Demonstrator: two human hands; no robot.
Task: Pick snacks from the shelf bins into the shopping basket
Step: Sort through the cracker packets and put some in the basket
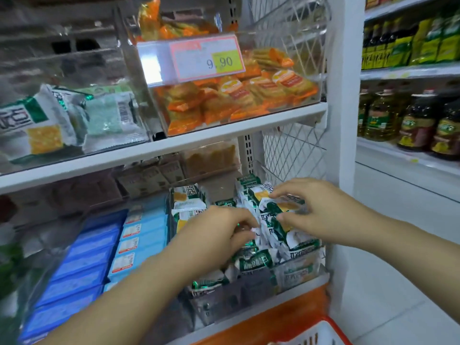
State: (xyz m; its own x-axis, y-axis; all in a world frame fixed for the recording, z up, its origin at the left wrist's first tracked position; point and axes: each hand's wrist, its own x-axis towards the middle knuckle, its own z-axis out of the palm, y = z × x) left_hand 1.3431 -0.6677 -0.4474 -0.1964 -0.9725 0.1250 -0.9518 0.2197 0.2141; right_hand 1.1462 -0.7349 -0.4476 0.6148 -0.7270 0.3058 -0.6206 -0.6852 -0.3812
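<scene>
A clear shelf bin (293, 275) on the lower shelf holds several green-and-white snack packets (254, 262). My left hand (219, 232) reaches into the bin, its fingers curled round packets in the middle of the pile. My right hand (316, 207) pinches a green-and-white packet (281, 207) at the top right of the pile, thumb below and fingers above. The shopping basket (321, 332), orange-red with a white inside, shows only its rim at the bottom edge, below the shelf.
Blue boxed snacks (82, 270) fill the bin to the left. The upper shelf holds a bin of orange packets (236, 100) with a 9.90 price tag (209, 58) and a bin of green-white packets (49, 120). Oil bottles (410, 120) stand on shelves at the right.
</scene>
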